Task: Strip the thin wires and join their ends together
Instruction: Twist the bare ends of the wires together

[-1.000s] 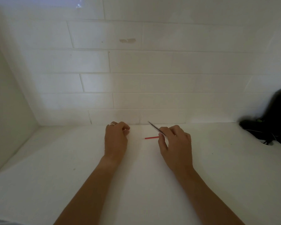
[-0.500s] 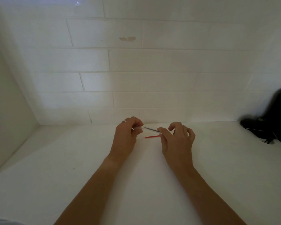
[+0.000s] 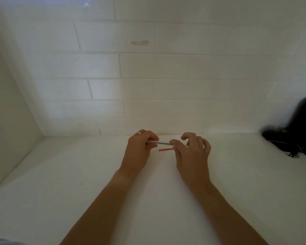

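Note:
A thin dark wire (image 3: 163, 143) stretches level between my two hands, just above the white counter. My left hand (image 3: 140, 149) pinches its left end, where the wire looks pale. My right hand (image 3: 191, 152) pinches its right end between thumb and forefinger, the other fingers curled loose. A short red wire (image 3: 165, 149) lies on the counter just below the dark one, between the hands and touching neither that I can tell.
The white counter (image 3: 78, 174) meets a white tiled wall (image 3: 148, 85) close behind my hands and a side wall at the left. A black object with thin cables (image 3: 297, 138) sits in the back right corner.
My left hand has come right from its spot on the counter and taken the dark wire's free end. The wire has dropped from a tilt to level. The red wire has not moved.

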A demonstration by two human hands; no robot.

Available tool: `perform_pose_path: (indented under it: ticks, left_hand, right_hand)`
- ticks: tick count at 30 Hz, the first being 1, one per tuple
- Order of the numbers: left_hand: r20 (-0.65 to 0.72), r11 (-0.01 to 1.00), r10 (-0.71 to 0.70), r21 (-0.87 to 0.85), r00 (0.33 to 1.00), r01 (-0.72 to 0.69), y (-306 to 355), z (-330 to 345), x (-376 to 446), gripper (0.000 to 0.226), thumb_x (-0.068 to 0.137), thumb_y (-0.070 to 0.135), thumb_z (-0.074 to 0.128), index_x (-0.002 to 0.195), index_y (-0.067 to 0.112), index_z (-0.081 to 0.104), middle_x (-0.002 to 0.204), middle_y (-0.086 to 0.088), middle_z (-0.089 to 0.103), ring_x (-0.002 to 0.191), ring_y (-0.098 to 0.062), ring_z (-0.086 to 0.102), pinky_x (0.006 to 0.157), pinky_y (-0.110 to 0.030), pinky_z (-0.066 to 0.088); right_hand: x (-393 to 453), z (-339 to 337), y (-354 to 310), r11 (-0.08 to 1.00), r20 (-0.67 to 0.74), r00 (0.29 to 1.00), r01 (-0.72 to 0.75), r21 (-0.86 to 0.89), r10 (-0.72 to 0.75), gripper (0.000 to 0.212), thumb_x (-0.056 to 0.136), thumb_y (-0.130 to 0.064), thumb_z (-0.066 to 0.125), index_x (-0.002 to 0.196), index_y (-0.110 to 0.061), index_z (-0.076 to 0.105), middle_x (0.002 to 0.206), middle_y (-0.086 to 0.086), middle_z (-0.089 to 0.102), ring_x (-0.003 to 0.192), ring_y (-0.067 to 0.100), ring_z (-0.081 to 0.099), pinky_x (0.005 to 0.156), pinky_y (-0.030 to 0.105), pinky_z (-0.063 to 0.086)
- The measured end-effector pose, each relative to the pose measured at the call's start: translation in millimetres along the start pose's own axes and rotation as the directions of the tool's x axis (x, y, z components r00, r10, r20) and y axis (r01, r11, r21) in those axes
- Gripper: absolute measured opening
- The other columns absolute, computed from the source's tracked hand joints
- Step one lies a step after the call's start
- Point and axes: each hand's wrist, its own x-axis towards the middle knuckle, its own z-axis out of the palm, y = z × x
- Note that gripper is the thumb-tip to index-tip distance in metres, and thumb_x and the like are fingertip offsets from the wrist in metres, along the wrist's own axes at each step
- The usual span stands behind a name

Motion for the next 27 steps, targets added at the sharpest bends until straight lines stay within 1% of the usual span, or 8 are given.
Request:
perform_pose_path:
  ticks: [4,8,11,15,18,22,24,27]
  left_hand:
    - [0.069,0.999,0.018,-0.038,0.997,-0.015,2.0,-0.1,-0.1,0.018,0.083,0.002,0.075,0.093,0.016,0.074,0.086,0.003,0.072,0.080,0.000,0.062,0.075,-0.005,0.043]
    - [0.079,0.999,0.027,-0.041,0.997,-0.024,2.6,-0.1,-0.5,0.018,0.083,0.002,0.075,0.095,0.015,0.073,0.085,0.004,0.071,0.079,0.006,0.060,0.075,-0.003,0.042]
    - [0.102,0.999,0.033,-0.042,0.994,-0.029,4.1,-0.2,-1.2,0.018,0.084,0.001,0.073,0.096,0.015,0.073,0.085,0.006,0.072,0.081,0.010,0.060,0.075,-0.003,0.043]
    - [0.105,0.999,0.028,-0.046,0.994,-0.024,6.0,-1.8,-1.3,0.018,0.082,0.000,0.074,0.092,0.016,0.074,0.080,0.008,0.074,0.078,0.012,0.060,0.074,-0.003,0.042]
    - [0.127,0.997,-0.002,-0.074,0.992,0.011,6.6,-3.9,-2.2,0.016,0.081,0.002,0.077,0.090,0.015,0.075,0.077,0.008,0.074,0.075,0.011,0.061,0.073,-0.003,0.042]
    - [0.141,0.993,-0.049,-0.097,0.989,0.063,6.2,-3.6,-5.3,0.016,0.080,0.002,0.078,0.090,0.014,0.076,0.079,0.006,0.075,0.076,0.010,0.062,0.071,-0.001,0.041]
    - [0.137,0.991,-0.072,-0.105,0.988,0.086,6.3,-2.7,-6.5,0.016,0.080,0.001,0.078,0.090,0.013,0.077,0.081,0.004,0.076,0.077,0.010,0.063,0.071,-0.001,0.042]
    - [0.125,0.990,-0.083,-0.106,0.989,0.097,7.7,-1.3,-8.3,0.018,0.079,-0.002,0.077,0.089,0.012,0.077,0.080,0.001,0.077,0.076,0.011,0.063,0.070,-0.001,0.043]
  right_hand:
    - [-1.9,2.7,3.9,1.000,-0.006,1.000,-0.022,-0.013,0.022,0.026,0.086,-0.010,0.075,0.105,-0.028,0.075,0.109,0.004,0.058,0.093,0.024,0.057,0.101,0.045,0.032]
    - [-2.3,6.3,6.9,1.000,-0.005,1.000,0.013,0.025,-0.013,0.025,0.087,-0.010,0.074,0.106,-0.026,0.075,0.101,0.002,0.059,0.092,0.022,0.055,0.097,0.043,0.035]
    - [-3.4,7.5,4.5,0.994,0.011,0.999,0.033,0.101,-0.034,0.020,0.092,-0.020,0.064,0.110,-0.023,0.071,0.092,-0.004,0.062,0.089,0.021,0.059,0.097,0.039,0.033]
    - [-3.8,6.4,6.2,0.976,0.055,0.999,-0.011,0.219,-0.001,0.017,0.100,-0.033,0.049,0.096,-0.027,0.064,0.084,-0.012,0.063,0.083,0.015,0.061,0.104,0.039,0.030]
    - [-3.2,6.0,8.5,0.962,0.074,0.997,-0.022,0.272,0.002,0.015,0.100,-0.032,0.051,0.093,-0.029,0.064,0.085,-0.014,0.064,0.082,0.009,0.060,0.108,0.041,0.029]
    - [-1.8,8.7,13.5,0.923,0.129,0.991,-0.018,0.384,-0.034,0.013,0.099,-0.031,0.056,0.092,-0.026,0.066,0.081,-0.014,0.064,0.075,0.010,0.057,0.085,0.043,0.046]
    - [-0.9,9.8,15.2,0.905,0.151,0.988,-0.030,0.424,-0.038,0.014,0.099,-0.031,0.055,0.093,-0.023,0.066,0.081,-0.012,0.064,0.073,0.011,0.056,0.076,0.038,0.048]
    - [-1.1,8.1,14.7,0.903,0.155,0.987,-0.021,0.430,-0.051,0.014,0.098,-0.028,0.057,0.091,-0.021,0.067,0.080,-0.011,0.064,0.072,0.010,0.054,0.073,0.028,0.043]
